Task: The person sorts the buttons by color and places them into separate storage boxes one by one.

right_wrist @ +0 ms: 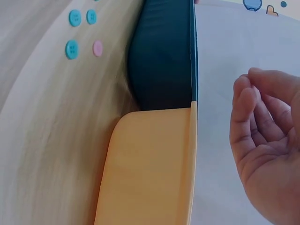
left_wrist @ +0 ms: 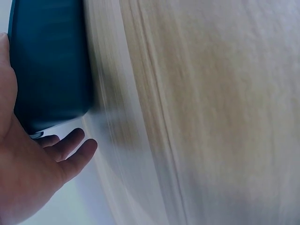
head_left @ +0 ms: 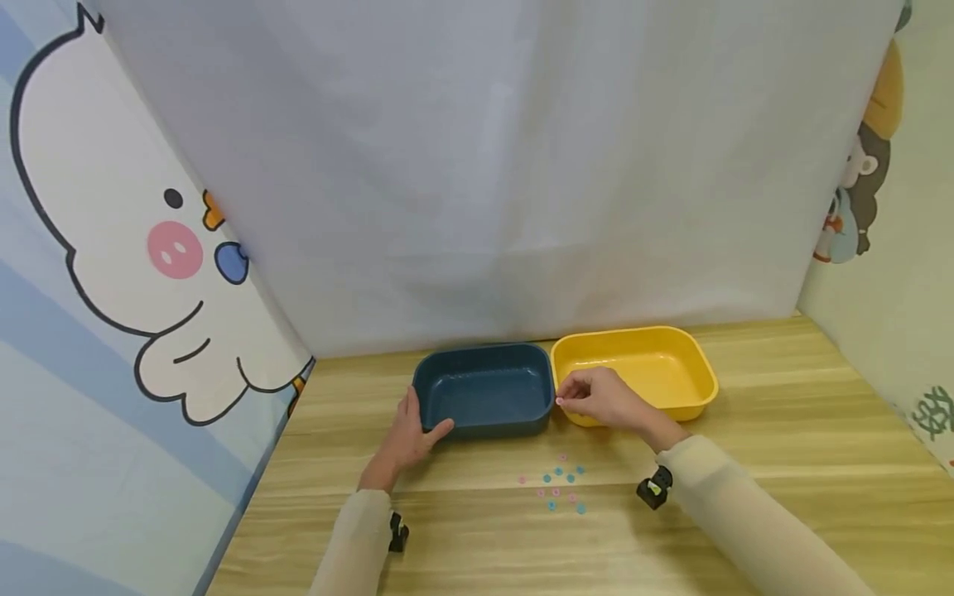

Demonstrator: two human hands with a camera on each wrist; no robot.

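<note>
At the fingertips of my right hand (head_left: 605,399) is a small pink button (head_left: 560,401), pinched between thumb and finger. This hand hovers over the left front part of the yellow bin (head_left: 667,377), near where it meets the dark blue bin (head_left: 488,397). My left hand (head_left: 406,434) rests against the blue bin's front left corner, its thumb stretched along the front wall and fingers along the left side. In the left wrist view, several of its fingers (left_wrist: 77,161) extend loosely, apart from the bin. No buttons are visible inside either bin.
Several loose blue buttons (head_left: 581,509) and pink buttons (head_left: 522,480) lie scattered on the wooden table (head_left: 782,497), in front of the bins. A pale curtain (head_left: 477,207) hangs behind them. Printed walls stand at both sides.
</note>
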